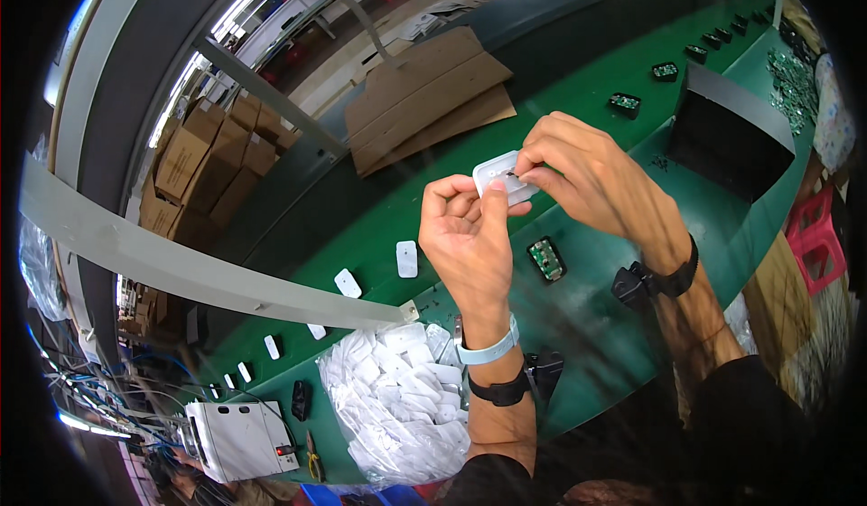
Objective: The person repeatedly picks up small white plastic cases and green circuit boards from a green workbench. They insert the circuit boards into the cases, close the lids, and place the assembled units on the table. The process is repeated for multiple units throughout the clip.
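Note:
Up above the green bench, my left hand (471, 242) holds a white plastic cover (489, 172) with its hollow side facing me, the thumb pressed on its near edge. My right hand (591, 167) is closed in a pinch at the cover's inside. A small dark piece (511, 174) shows by those fingertips; whether they grip it is hard to make out. Below the hands, a black housing with a green circuit board (546, 259) lies on the bench. A clear bag of white covers (397, 393) sits left of my left forearm.
Several more board-filled housings (624, 103) line the green belt at the far right, and white covers (406, 258) run along it at left. A black bin (736, 131) stands at right. A pale metal bar (217, 262) crosses the left side. Pliers (313, 456) lie by a white machine (239, 438).

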A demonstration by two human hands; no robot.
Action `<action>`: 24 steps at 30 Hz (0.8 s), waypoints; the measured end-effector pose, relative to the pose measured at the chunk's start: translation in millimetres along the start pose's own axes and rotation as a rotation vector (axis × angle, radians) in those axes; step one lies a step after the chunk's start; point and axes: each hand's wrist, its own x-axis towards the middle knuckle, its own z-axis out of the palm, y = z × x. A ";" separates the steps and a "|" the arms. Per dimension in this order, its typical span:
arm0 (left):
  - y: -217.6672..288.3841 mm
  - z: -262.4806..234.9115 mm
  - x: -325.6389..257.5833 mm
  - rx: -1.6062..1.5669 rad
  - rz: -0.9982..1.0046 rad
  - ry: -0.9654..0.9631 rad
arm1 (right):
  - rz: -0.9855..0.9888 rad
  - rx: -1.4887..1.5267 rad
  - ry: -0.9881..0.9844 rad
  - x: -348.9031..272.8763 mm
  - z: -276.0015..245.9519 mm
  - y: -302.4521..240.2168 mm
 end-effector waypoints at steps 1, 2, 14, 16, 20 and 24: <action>0.9 0.0 0.0 0.001 -0.003 -0.003 | 0.001 -0.002 0.001 0.2 -0.1 0.2; 1.5 0.2 0.3 0.001 -0.005 -0.007 | 0.005 0.010 0.003 0.4 -0.3 0.2; -4.1 2.7 1.5 -0.023 -0.002 0.007 | 0.074 0.042 -0.024 -2.2 -3.1 4.9; -5.8 0.5 1.2 -0.027 -0.005 -0.012 | 0.053 0.040 -0.021 -3.3 -2.3 6.6; -5.2 -1.0 2.7 -0.022 -0.043 -0.022 | 0.041 0.047 -0.039 -2.9 -4.4 4.4; -8.8 -3.7 3.8 -0.012 -0.076 -0.051 | 0.037 0.047 -0.054 -4.7 -6.2 5.1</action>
